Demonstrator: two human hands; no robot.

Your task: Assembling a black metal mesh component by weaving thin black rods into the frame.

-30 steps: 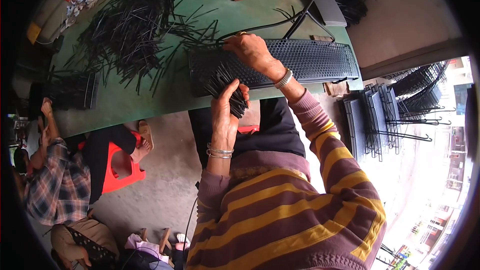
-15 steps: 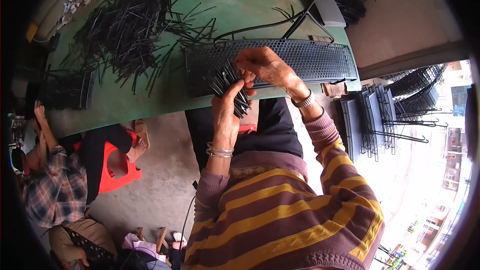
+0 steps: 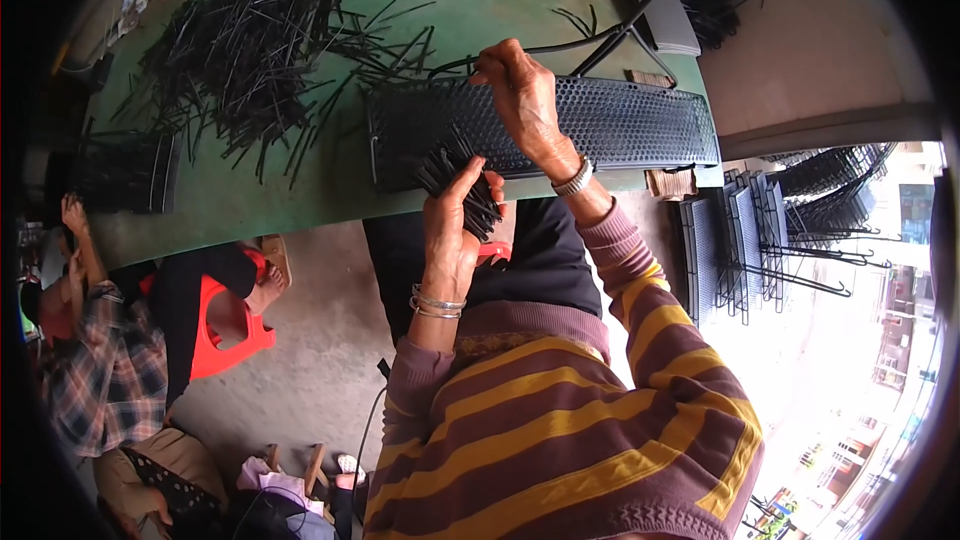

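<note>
Strips, black, bundled: left hand clamps its fingers round them at the mesh panel's near edge; fan tips for easy separation. Right hand, by the far edge: fingers bunched; pinch on a strip cannot be confirmed.

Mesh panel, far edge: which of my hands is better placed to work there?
Probably the right hand: it is by the far edge of the mesh panel, while the left hand is nearer the front edge, wrapped around a bundle of black strips. Whether the right holds anything is unclear.
</note>
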